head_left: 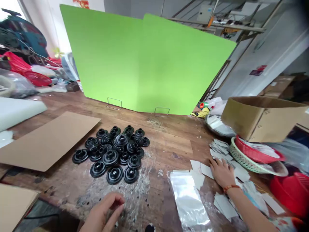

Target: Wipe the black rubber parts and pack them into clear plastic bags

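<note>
Low at the table's front edge, my left hand (pixel 106 211) is half curled, thumb and index finger apart with nothing between them. Beyond it lies a heap of black round plastic discs with raised hubs (pixel 114 153). On the right, my right hand (pixel 222 172) rests palm down with fingers spread over some small white cards (pixel 207 170). Whether its fingertips grip a card cannot be seen. Between the hands is a stack of clear plastic bags (pixel 188 198), with cards partly under its upper edge. More loose cards (pixel 225 204) are scattered around my right wrist.
A green board (pixel 145 61) stands across the back of the table. Flat brown cardboard (pixel 53 138) lies at left. To the right are a cardboard box (pixel 260 119), a red basket (pixel 256 151) inside a pale green basket (pixel 246 159), and more red baskets (pixel 292 191).
</note>
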`<act>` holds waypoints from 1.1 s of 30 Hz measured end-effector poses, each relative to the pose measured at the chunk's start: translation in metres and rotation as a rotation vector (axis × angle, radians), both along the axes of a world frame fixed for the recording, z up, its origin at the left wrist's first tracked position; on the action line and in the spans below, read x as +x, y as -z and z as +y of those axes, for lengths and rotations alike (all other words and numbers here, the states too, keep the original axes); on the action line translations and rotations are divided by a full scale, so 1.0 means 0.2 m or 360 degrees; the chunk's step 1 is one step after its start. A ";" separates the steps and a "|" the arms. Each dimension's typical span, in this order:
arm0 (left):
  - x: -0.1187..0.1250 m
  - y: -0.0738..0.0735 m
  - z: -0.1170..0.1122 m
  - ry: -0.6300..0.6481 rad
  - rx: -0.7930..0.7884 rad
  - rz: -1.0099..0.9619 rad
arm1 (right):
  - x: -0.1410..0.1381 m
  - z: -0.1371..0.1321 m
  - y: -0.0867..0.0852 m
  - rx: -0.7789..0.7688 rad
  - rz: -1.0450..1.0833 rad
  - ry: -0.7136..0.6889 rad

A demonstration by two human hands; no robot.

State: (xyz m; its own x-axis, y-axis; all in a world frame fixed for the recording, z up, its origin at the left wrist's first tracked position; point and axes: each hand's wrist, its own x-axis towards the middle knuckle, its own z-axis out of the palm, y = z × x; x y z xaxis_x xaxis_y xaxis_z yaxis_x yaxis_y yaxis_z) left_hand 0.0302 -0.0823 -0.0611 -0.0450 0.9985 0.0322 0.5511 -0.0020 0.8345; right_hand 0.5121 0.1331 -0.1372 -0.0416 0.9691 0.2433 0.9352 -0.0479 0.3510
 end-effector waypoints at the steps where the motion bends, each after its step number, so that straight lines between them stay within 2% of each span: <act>1: -0.01 0.00 -0.01 0.0011 0.0023 0.0035 | 0.05 0.01 0.00 -0.0018 -0.0019 0.0019; 3: -0.05 0.01 -0.02 0.0031 0.0065 0.0108 | 0.13 0.03 -0.02 -0.0073 -0.0010 0.0124; 5: -0.09 0.02 -0.02 0.0017 0.0094 0.0192 | 0.15 0.05 -0.06 -0.0102 0.0031 0.0293; 8: -0.18 0.01 -0.01 -0.0086 0.0164 0.0297 | 0.02 0.08 -0.12 -0.0054 0.0037 0.0390; 10: -0.27 -0.01 0.02 -0.0176 0.0220 0.0338 | -0.16 0.07 -0.17 -0.0013 0.0023 0.0228; 12: -0.39 -0.05 0.06 -0.0282 0.0270 0.0354 | -0.39 0.05 -0.21 -0.0023 0.0078 -0.0032; 14: -0.51 -0.09 0.13 -0.0432 0.0265 0.0349 | -0.63 0.01 -0.23 -0.0086 0.0261 -0.0320; 18: -0.71 -0.16 0.33 -0.0789 0.0060 0.0458 | -1.05 -0.08 -0.25 -0.0260 0.0821 -0.0915; 20: -0.77 -0.17 0.45 -0.0860 0.0016 0.0592 | -1.24 -0.14 -0.25 -0.0347 0.1102 -0.1080; 23: -0.82 -0.11 0.59 -0.0908 -0.0011 0.0674 | -1.49 -0.27 -0.26 -0.0504 0.1310 -0.1270; 28: -0.84 0.02 0.73 -0.0922 -0.0032 0.0680 | -1.77 -0.46 -0.23 -0.0493 0.1213 -0.1426; 33: -0.77 0.05 0.76 -0.1087 -0.0092 0.0657 | -1.85 -0.42 -0.16 -0.0305 0.1094 -0.1405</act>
